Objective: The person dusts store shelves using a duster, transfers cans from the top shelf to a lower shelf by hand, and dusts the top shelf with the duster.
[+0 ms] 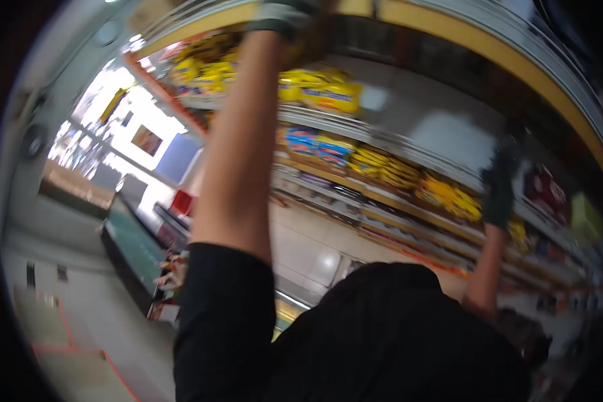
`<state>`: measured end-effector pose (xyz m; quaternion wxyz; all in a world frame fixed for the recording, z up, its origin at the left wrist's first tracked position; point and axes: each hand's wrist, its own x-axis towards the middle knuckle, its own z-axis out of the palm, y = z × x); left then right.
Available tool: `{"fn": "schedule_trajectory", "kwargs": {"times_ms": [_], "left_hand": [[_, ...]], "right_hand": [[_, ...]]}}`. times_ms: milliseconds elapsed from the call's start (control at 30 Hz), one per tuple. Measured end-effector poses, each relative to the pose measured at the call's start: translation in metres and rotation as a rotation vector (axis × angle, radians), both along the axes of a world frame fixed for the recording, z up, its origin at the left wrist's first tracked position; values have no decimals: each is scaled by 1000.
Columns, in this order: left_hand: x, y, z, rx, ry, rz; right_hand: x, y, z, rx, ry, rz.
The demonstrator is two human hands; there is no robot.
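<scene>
My left hand (285, 17), in a grey and dark green glove, reaches up to the yellow-edged upper shelf (355, 7). Its fingers are blurred and partly cut off by the top of the view, so any grip is hidden. My right hand (499, 187), in a dark glove, is raised at the right beside the middle shelf. Motion blur hides how its fingers are set. Close to it are yellow packets (452, 199) and a dark red package (546, 191). Large yellow bags (321, 92) lie on the shelf behind my left forearm.
Below the bags, blue and yellow packets (315, 146) line a lower shelf. A light green box (586, 218) stands at the far right. At left are a dark-framed glass-topped case (130, 241) and a bright window (137, 127). Pale floor (305, 244) shows below the shelving.
</scene>
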<state>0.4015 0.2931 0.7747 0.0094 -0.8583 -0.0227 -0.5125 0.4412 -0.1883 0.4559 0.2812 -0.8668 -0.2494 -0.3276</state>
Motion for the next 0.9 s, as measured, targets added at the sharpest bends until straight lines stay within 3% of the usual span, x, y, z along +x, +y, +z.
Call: {"fn": "schedule_trajectory", "kwargs": {"times_ms": [67,100,133,167,233,300,333,400,567,633,733,767,900], "left_hand": [[-1,-4,4,-80,31,-123],[-4,-6,11,-27,104,-38],[0,2,4,39,-104,-271],[-7,0,5,231,-338,-147],[-30,-21,20,216,-329,-156],[-49,-22,22,221,-317,-145],[-57,-23,24,230,-312,-137],[-75,-23,27,245,-305,-118],[-113,-13,24,228,-262,-72],[-127,-11,22,243,-247,-57],[-154,-2,11,225,-208,-9],[-165,-3,8,219,-201,5],[-202,-3,-10,172,-179,69]], "right_hand": [[0,10,-18,81,64,24],[11,5,-37,134,76,106],[4,11,-37,132,50,133],[-11,21,-27,84,-13,132],[-20,35,-12,12,-87,141],[-22,34,-11,157,277,210],[-23,35,-9,150,295,205],[-21,38,-9,38,10,200],[-6,34,-39,217,52,246],[-2,36,-36,127,-82,243],[-4,37,-37,156,50,280],[0,37,-38,77,-98,252],[4,37,-41,172,70,260]]}}
